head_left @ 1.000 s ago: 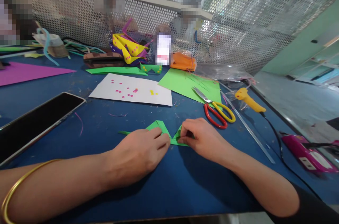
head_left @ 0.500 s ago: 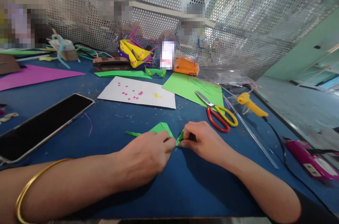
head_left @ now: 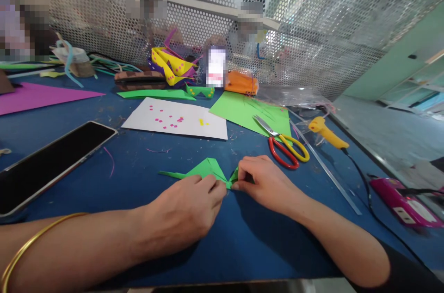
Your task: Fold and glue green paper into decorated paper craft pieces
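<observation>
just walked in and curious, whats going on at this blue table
A person is folding a small green folded paper piece on the blue table. The left hand presses down on it from the near side, while the right hand pinches its right end. Red and yellow handled scissors lie just beyond on a light green paper sheet, next to a white paper sheet with small pink squares. A black phone lies to the left.
</observation>
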The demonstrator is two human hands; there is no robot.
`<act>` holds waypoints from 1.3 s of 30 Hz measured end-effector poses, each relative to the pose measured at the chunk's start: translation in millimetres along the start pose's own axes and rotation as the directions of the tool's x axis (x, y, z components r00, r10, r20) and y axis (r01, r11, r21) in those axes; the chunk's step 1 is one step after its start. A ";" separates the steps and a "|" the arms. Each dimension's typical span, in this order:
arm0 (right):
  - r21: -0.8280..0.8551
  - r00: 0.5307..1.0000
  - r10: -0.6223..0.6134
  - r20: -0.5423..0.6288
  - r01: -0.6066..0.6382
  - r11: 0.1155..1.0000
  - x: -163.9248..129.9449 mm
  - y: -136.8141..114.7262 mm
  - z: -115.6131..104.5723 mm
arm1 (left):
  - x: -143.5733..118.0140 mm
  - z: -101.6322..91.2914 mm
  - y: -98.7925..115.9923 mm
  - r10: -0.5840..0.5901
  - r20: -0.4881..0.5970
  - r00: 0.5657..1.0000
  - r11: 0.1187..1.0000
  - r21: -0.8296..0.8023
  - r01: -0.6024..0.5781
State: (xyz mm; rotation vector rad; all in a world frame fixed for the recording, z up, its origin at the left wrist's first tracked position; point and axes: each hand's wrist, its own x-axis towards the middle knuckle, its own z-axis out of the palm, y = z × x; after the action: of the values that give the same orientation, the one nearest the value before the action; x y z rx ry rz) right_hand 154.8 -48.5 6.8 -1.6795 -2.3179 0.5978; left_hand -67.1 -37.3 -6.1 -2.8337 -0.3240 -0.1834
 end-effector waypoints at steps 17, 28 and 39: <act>0.072 1.000 0.001 0.016 -0.002 0.997 3.5 0.4 -5.2 | 4.4 -6.2 -6.2 0.002 0.158 0.987 0.988 -0.151 0.022; 0.011 0.999 0.040 -0.015 -0.040 0.999 3.6 -4.4 2.6 | 1.0 0.5 -2.4 0.000 0.057 0.998 0.999 -0.045 0.002; 0.040 1.000 -0.016 0.010 0.016 0.999 2.8 -1.3 -6.2 | -1.1 -2.3 -4.6 0.027 0.066 0.997 0.998 -0.061 -0.023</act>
State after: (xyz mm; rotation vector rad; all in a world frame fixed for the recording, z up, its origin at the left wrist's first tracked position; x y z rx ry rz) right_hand 155.2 -45.1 12.7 -1.6428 -2.3084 0.6466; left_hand -69.5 -34.0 -2.9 -2.9068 -0.3021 -0.0952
